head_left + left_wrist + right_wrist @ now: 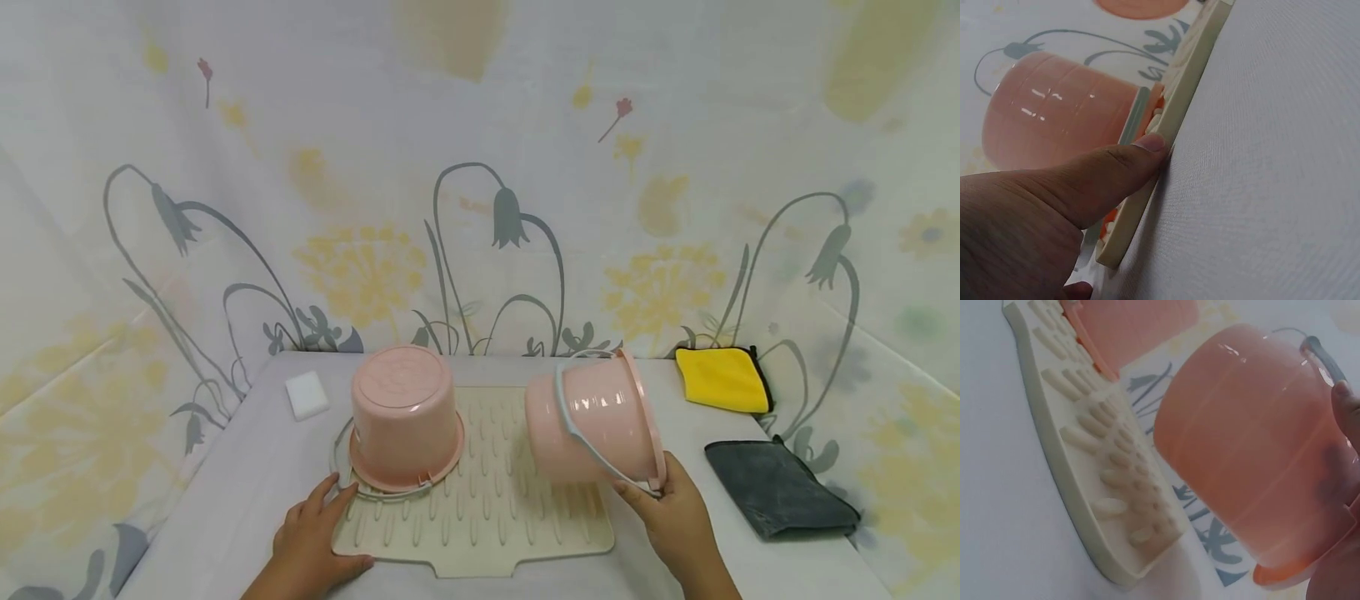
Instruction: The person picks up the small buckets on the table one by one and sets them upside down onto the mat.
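Observation:
My right hand (678,521) grips the rim of a pink plastic bucket (588,412), holding it tilted on its side above the right part of a cream ribbed drying mat (483,529). Its thumb lies by the grey handle, and the other fingers are partly hidden behind the rim. A second pink bucket (402,417) stands upside down on the mat's left half, with its grey handle lowered around the rim. At the mat's front left corner rests my left hand (311,537), fingers extended near that handle. In the left wrist view, its straight thumb (1116,169) touches the mat's edge.
A white sponge block (306,395) lies at the back left of the white-covered table. To the right are a folded yellow cloth (720,379) and a dark grey cloth (780,487). A flower-patterned curtain (480,275) hangs behind.

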Demonstrator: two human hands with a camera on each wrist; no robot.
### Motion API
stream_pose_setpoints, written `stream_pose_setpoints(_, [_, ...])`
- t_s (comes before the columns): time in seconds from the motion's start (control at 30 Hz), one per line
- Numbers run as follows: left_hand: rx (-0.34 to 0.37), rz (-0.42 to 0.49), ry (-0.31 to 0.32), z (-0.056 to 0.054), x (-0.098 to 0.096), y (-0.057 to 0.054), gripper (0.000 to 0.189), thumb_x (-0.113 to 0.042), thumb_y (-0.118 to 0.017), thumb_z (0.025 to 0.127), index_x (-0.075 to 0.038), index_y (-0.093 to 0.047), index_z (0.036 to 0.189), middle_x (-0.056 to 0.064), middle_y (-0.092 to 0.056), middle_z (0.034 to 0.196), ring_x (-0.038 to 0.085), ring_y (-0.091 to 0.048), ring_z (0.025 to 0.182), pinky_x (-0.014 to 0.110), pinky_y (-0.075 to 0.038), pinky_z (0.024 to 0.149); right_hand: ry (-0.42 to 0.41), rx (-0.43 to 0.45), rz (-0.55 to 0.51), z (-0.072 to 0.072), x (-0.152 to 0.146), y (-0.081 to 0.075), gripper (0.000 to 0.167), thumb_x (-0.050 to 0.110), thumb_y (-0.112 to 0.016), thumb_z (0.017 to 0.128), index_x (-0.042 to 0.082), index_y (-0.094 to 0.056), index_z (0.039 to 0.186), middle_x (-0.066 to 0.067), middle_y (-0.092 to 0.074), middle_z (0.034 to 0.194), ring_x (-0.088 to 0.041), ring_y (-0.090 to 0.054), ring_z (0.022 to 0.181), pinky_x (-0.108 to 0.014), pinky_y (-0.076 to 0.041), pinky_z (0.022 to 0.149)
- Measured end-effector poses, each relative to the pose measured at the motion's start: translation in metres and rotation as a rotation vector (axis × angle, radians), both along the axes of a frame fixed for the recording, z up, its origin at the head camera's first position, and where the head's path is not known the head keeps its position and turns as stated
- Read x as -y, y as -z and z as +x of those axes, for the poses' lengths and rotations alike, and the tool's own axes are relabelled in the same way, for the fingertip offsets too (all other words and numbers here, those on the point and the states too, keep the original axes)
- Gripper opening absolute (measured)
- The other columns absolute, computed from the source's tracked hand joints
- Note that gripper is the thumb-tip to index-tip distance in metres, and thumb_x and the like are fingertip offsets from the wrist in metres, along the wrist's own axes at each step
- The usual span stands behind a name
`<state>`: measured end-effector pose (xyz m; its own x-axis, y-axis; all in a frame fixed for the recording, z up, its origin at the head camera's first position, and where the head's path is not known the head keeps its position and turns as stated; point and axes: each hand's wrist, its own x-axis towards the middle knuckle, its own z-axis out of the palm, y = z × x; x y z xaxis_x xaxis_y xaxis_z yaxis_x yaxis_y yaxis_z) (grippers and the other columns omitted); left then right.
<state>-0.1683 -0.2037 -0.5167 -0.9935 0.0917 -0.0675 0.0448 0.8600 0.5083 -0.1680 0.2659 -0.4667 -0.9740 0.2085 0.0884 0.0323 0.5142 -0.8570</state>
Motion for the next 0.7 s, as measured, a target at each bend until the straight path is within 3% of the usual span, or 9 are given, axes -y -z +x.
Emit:
stream_pose_setpoints(0.07, [-0.004, -0.011, 0.004, 0.0, 0.0, -0.001, 0.109, -0.058, -0.094, 0.065, -0.012, -0.05, 0.154, 0.023, -0.029, 0.165, 0.06, -0.041, 0.131, 0.079, -0.039, 0.095, -0.014, -0.023, -0.079, 0.001, 0.003, 0.003, 0.065, 0.035, -0.081, 0.093, 0.003, -0.05, 0.14, -0.013, -0.061, 0.137, -0.016, -0.053, 0.106, -0.021, -0.051, 0.082])
stream_pose_setpoints(0.27, [-0.051, 0.011, 0.019, 0.0, -0.001, -0.007, 0.09, -0.055, -0.087, 0.078, -0.01, -0.055, 0.149, 0.023, -0.034, 0.162, 0.059, -0.046, 0.129, 0.079, -0.043, 0.092, -0.057, -0.054, -0.23, 0.007, 0.014, 0.012, 0.062, 0.028, -0.08, 0.094, 0.006, -0.048, 0.142, -0.003, -0.059, 0.132, -0.009, -0.053, 0.108, -0.019, -0.052, 0.087])
stream_pose_setpoints(0.47, [-0.133, 0.221, 0.077, 0.004, -0.012, -0.022, 0.07, -0.042, -0.082, 0.091, -0.01, -0.057, 0.147, 0.018, -0.042, 0.159, 0.051, -0.043, 0.141, 0.073, -0.043, 0.105, -0.047, -0.065, -0.289, 0.015, 0.026, 0.018, 0.054, 0.022, -0.077, 0.096, 0.004, -0.048, 0.139, -0.003, -0.06, 0.122, -0.012, -0.051, 0.101, -0.02, -0.053, 0.084])
stream_pose_setpoints(0.6, [-0.172, 0.338, 0.127, 0.003, -0.032, -0.033, 0.065, -0.036, -0.081, 0.093, -0.012, -0.056, 0.147, 0.01, -0.046, 0.157, 0.042, -0.042, 0.148, 0.069, -0.04, 0.112, -0.022, -0.103, -0.329, 0.019, 0.035, 0.021, 0.046, 0.015, -0.077, 0.096, 0.004, -0.053, 0.133, -0.003, -0.061, 0.114, -0.012, -0.05, 0.094, -0.02, -0.053, 0.079])
stream_pose_setpoints(0.7, [-0.194, 0.377, 0.165, -0.001, -0.05, -0.041, 0.064, -0.037, -0.082, 0.092, -0.015, -0.057, 0.147, 0.004, -0.05, 0.154, 0.038, -0.044, 0.147, 0.068, -0.04, 0.112, -0.028, -0.134, -0.368, 0.021, 0.038, 0.023, 0.042, 0.01, -0.076, 0.096, 0.004, -0.053, 0.131, -0.002, -0.059, 0.106, -0.011, -0.051, 0.091, -0.02, -0.053, 0.077])
